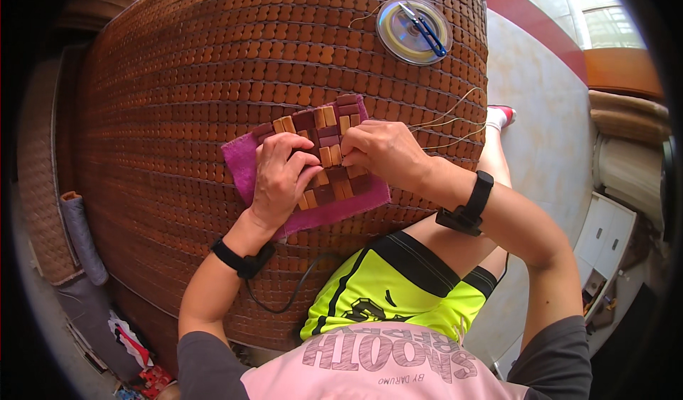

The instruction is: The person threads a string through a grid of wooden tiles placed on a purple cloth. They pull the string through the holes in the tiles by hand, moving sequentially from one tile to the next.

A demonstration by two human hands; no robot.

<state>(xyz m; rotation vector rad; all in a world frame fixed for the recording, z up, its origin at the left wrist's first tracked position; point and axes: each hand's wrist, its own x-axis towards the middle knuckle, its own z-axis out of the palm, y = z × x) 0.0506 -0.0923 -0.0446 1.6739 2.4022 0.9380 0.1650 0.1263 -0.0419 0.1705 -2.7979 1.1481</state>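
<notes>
A small checkered piece of dark and light wooden tiles [326, 142] lies on a magenta cloth [313, 220]. My left hand [279, 176] rests over its left part, fingers curled and thumb and forefinger closed at the tiles near the middle. On the right side, my right hand [390, 150] has its fingers bent into a pinch against the tiles; what is between the fingertips is too small to make out. Pale thread [455, 119] runs in loose loops to the right of the right hand, and where it begins is hidden behind that hand.
Everything lies on a brown tile mat [213, 66] covering a bed-like surface. Toward its far right edge sits a round clear disc case [390, 36], with blue-handled thread snips [425, 32] on top. A black cable [288, 302] curves near my left wrist. A white cabinet [608, 236] stands at right.
</notes>
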